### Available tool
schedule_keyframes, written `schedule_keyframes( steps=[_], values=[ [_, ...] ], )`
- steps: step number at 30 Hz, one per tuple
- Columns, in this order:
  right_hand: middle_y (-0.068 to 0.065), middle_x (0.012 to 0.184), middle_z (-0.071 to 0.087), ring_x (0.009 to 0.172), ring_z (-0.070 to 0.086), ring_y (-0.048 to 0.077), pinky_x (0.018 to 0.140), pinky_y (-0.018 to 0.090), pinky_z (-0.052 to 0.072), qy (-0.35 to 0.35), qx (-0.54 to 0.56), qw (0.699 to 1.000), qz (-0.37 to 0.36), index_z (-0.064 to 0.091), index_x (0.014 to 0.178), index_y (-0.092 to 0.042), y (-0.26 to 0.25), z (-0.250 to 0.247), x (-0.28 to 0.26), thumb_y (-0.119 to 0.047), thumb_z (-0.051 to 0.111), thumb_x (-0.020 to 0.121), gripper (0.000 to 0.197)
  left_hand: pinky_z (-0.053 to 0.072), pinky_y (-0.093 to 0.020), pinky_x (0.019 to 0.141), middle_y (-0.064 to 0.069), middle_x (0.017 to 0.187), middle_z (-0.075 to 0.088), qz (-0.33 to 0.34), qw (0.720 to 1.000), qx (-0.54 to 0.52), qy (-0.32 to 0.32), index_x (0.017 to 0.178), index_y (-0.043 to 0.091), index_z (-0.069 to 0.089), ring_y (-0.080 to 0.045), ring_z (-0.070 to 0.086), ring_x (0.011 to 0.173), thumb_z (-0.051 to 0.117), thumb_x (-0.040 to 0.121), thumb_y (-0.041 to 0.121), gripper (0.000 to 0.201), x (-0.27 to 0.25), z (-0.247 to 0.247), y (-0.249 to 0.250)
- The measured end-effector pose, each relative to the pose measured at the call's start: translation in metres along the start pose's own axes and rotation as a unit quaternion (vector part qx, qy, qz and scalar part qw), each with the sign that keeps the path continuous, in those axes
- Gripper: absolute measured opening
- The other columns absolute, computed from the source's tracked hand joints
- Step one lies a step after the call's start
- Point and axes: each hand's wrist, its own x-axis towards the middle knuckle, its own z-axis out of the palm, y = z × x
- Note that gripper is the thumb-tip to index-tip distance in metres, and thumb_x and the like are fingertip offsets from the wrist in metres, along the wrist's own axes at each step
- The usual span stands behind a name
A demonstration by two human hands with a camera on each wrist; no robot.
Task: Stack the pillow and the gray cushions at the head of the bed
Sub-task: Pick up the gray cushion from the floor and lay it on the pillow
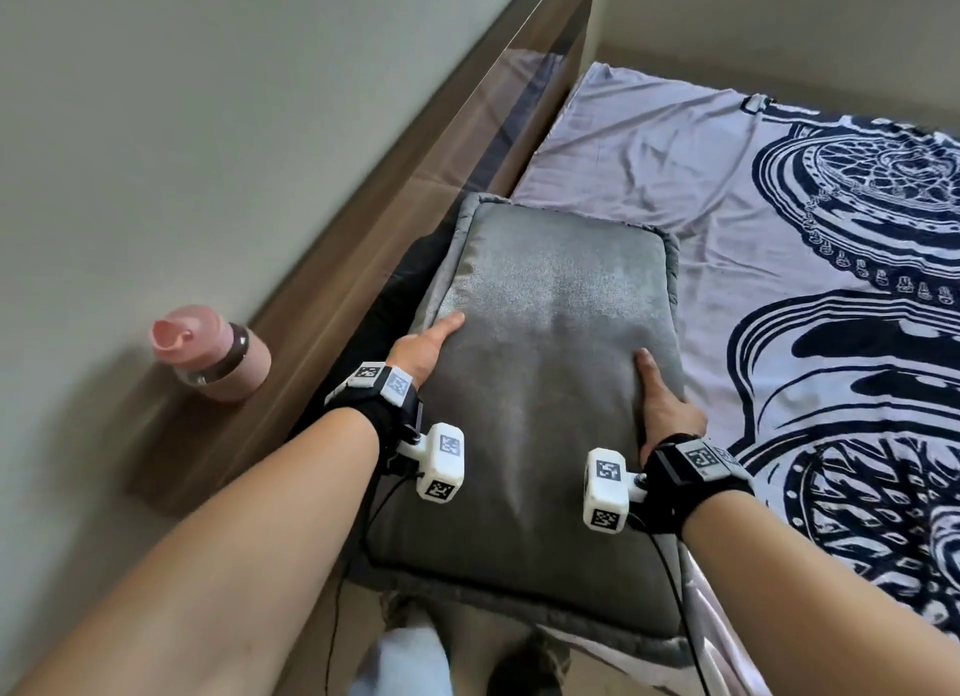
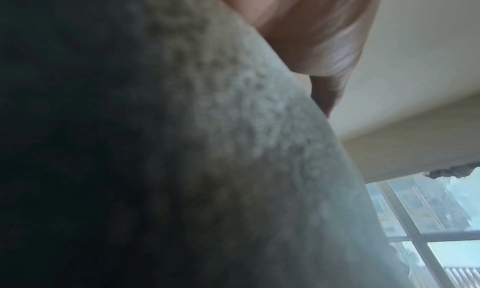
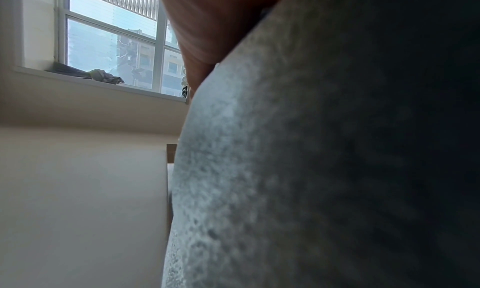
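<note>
A pink bottle (image 1: 210,353) stands on the wooden ledge (image 1: 332,258) at the left. Beside it, the gray cushion (image 1: 545,362) lies on the bed (image 1: 675,175) against the headboard edge, atop another gray cushion (image 1: 545,617). The left hand (image 1: 423,349) grips its left side, thumb on top; the right hand (image 1: 662,404) grips its right side.

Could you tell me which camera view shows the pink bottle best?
The head view: the pink bottle stands in full on the wooden ledge left of the cushion. Neither wrist view shows it, only gray fabric, skin, wall and window.
</note>
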Motion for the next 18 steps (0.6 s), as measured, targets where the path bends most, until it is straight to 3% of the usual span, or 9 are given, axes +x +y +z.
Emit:
schedule_keyframes(
  steps=[3, 6, 8, 11, 14, 16, 18],
  values=[
    [0.005, 0.097, 0.07, 0.094, 0.068, 0.029, 0.096, 0.037, 0.054, 0.011, 0.012, 1.0, 0.004, 0.071, 0.112, -0.012, -0.012, 0.034, 0.029, -0.073, 0.079, 0.052, 0.085, 0.056, -0.037, 0.097, -0.011, 0.106, 0.076, 0.011, 0.999, 0.035, -0.008, 0.112, 0.004, 0.074, -0.028, 0.072, 0.099, 0.073, 0.038, 0.061, 0.094, 0.026, 0.008, 0.035],
    [0.003, 0.097, 0.067, 0.095, 0.066, 0.028, 0.096, 0.036, 0.053, 0.015, 0.021, 1.0, 0.015, 0.07, 0.111, -0.014, -0.022, 0.071, 0.063, -0.071, 0.08, 0.053, 0.083, 0.052, -0.034, 0.082, -0.012, 0.104, 0.073, 0.012, 0.996, 0.082, -0.019, 0.109, 0.002, 0.074, -0.027, 0.067, 0.09, 0.069, 0.06, 0.054, 0.072, 0.066, 0.015, 0.059],
    [0.004, 0.101, 0.07, 0.096, 0.068, 0.03, 0.095, 0.04, 0.055, 0.024, 0.027, 0.999, 0.017, 0.07, 0.106, -0.016, -0.024, 0.094, 0.082, -0.076, 0.079, 0.044, 0.086, 0.054, -0.038, 0.088, -0.014, 0.107, 0.074, 0.008, 0.996, 0.092, -0.018, 0.102, 0.006, 0.077, -0.027, 0.067, 0.091, 0.068, 0.059, 0.052, 0.064, 0.09, 0.015, 0.073],
    [0.007, 0.108, 0.072, 0.097, 0.069, 0.03, 0.093, 0.041, 0.056, 0.023, 0.041, 0.999, 0.02, 0.069, 0.114, -0.012, -0.026, 0.135, 0.108, -0.078, 0.079, 0.036, 0.103, 0.052, -0.039, 0.1, -0.014, 0.111, 0.074, 0.033, 0.995, 0.096, -0.002, 0.093, 0.011, 0.078, -0.027, 0.068, 0.1, 0.069, 0.054, 0.054, 0.059, 0.125, 0.009, 0.099],
    [0.006, 0.103, 0.074, 0.093, 0.072, 0.029, 0.091, 0.041, 0.057, -0.006, 0.034, 0.999, 0.042, 0.07, 0.113, -0.01, -0.026, 0.163, 0.128, -0.073, 0.084, 0.039, 0.099, 0.042, -0.029, 0.087, -0.012, 0.101, 0.065, 0.08, 0.988, 0.125, 0.032, 0.104, 0.004, 0.074, -0.024, 0.058, 0.096, 0.061, 0.089, 0.039, 0.04, 0.151, 0.001, 0.107],
    [0.01, 0.1, 0.076, 0.091, 0.073, 0.031, 0.091, 0.049, 0.057, -0.062, 0.012, 0.996, 0.061, 0.071, 0.107, -0.01, -0.016, 0.172, 0.146, -0.057, 0.089, 0.045, 0.08, 0.041, -0.031, 0.091, -0.021, 0.108, 0.066, 0.086, 0.985, 0.147, 0.036, 0.104, -0.004, 0.07, -0.028, 0.059, 0.104, 0.052, 0.098, 0.029, 0.039, 0.165, -0.004, 0.095],
    [0.011, 0.097, 0.077, 0.09, 0.074, 0.033, 0.088, 0.058, 0.057, -0.109, -0.032, 0.992, 0.048, 0.072, 0.098, -0.015, 0.009, 0.176, 0.175, -0.046, 0.091, 0.036, 0.071, 0.041, -0.032, 0.097, -0.02, 0.12, 0.067, 0.074, 0.983, 0.163, 0.023, 0.113, -0.003, 0.069, -0.029, 0.06, 0.115, 0.049, 0.101, 0.027, 0.039, 0.176, -0.006, 0.076]
  ],
)
